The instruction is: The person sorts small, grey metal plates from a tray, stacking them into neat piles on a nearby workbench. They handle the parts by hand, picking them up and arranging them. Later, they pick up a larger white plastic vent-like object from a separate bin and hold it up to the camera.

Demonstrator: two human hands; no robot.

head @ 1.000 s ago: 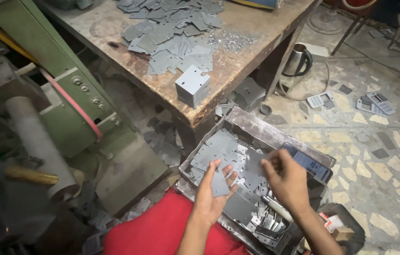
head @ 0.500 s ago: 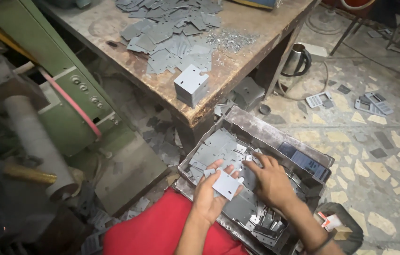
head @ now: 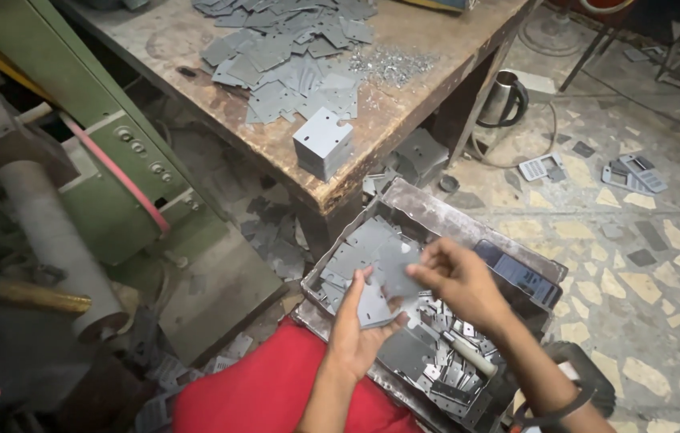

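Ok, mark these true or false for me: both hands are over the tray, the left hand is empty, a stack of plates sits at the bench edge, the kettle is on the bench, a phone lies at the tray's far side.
1. Both hands are over the tray. True.
2. The left hand is empty. False: it holds a grey plate.
3. A stack of plates sits at the bench edge. True.
4. The kettle is on the bench. False: it stands on the floor beside it.
5. A phone lies at the tray's far side. True, just past the right hand.
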